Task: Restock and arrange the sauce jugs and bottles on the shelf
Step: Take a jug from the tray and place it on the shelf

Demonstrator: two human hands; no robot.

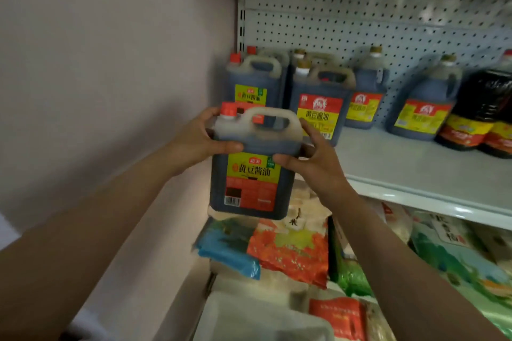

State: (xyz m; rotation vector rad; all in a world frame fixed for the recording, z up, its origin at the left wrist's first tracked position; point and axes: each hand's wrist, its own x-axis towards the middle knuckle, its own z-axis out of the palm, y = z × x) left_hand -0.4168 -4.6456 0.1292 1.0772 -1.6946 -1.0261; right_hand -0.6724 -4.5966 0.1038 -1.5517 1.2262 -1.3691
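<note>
A dark soy sauce jug (250, 174) with a red cap and a yellow and red label hangs in the air in front of the shelf's left end. My left hand (203, 141) grips its upper left shoulder below the cap. My right hand (310, 156) grips its upper right side below the handle. Behind it on the white shelf (410, 169) stand a matching red-capped jug (253, 83), a gold-capped jug (318, 102), another jug (367, 94) further back and a tilted jug (424, 102). Dark bottles (482, 116) stand at the far right.
A pale wall (110, 63) closes the left side. White pegboard (360, 14) backs the shelf. Below the shelf lie stacked bags: blue (227, 252), orange-red (291, 252) and green (352, 277). A white tray (249, 318) sits at the bottom.
</note>
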